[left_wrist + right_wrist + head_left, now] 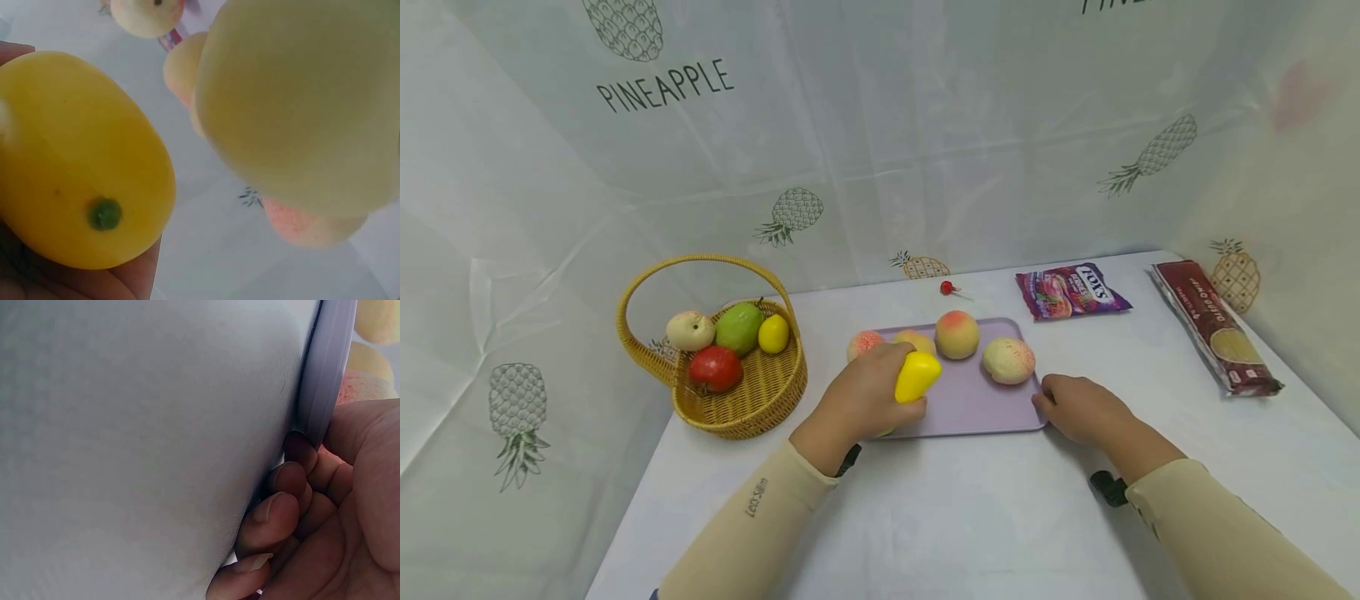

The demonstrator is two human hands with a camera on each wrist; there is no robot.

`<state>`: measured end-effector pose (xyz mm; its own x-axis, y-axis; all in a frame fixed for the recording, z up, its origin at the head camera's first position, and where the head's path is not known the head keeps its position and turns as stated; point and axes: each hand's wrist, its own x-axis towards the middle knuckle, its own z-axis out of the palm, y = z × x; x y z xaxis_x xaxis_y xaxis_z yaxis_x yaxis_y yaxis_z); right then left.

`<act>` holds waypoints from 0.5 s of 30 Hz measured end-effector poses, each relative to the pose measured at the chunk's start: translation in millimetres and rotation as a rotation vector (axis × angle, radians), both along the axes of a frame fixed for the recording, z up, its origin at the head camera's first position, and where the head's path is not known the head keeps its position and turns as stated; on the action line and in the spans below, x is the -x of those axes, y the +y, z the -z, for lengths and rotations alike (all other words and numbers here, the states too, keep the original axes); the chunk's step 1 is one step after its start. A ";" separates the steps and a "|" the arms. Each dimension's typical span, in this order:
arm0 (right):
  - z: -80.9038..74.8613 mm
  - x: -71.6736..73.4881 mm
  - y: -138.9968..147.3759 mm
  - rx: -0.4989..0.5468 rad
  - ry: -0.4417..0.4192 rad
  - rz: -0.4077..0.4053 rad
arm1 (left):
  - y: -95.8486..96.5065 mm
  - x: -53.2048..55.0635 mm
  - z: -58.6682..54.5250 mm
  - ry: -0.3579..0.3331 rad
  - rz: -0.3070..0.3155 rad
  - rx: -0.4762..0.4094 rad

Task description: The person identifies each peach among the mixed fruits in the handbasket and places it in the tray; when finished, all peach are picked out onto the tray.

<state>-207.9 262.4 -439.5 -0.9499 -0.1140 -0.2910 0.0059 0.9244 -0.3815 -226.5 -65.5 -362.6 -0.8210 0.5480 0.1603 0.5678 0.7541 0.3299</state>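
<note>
My left hand point(868, 392) grips a smooth yellow mango point(917, 377) above the left part of a lilac tray point(970, 414). In the left wrist view, the mango point(94, 169) shows a small green stem spot. Several pale peaches with pink blush lie on the tray, including a peach point(957, 335) at the back and another peach point(1009, 361) at the right. A sliver of something yellow-green shows under the left hand, mostly hidden. At the tray's front right corner, my right hand point(1082, 408) pinches the rim point(325, 369) between thumb and curled fingers.
Left of the tray stands a wicker basket point(790, 392) with a tall handle, holding a red fruit point(715, 369), a green fruit point(740, 329), a lemon point(773, 334) and a pale peach point(691, 331). Behind lie a small red item point(947, 287), a purple candy bag point(1070, 292) and a brown packet point(1213, 325).
</note>
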 end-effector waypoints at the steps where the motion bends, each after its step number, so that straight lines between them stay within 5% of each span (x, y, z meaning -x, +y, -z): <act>1: -0.2 0.1 0.0 0.000 -0.003 0.002 | 0.9 -0.2 1.2 0.006 0.005 0.001; 15: 2.6 2.6 2.1 -0.007 -0.009 -0.003 | 12.1 -1.3 13.0 0.021 0.052 0.021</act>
<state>-210.5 264.5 -442.0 -0.9468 -0.1146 -0.3006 0.0070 0.9268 -0.3754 -225.2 -53.4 -375.6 -0.7880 0.5931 0.1649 0.6129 0.7304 0.3016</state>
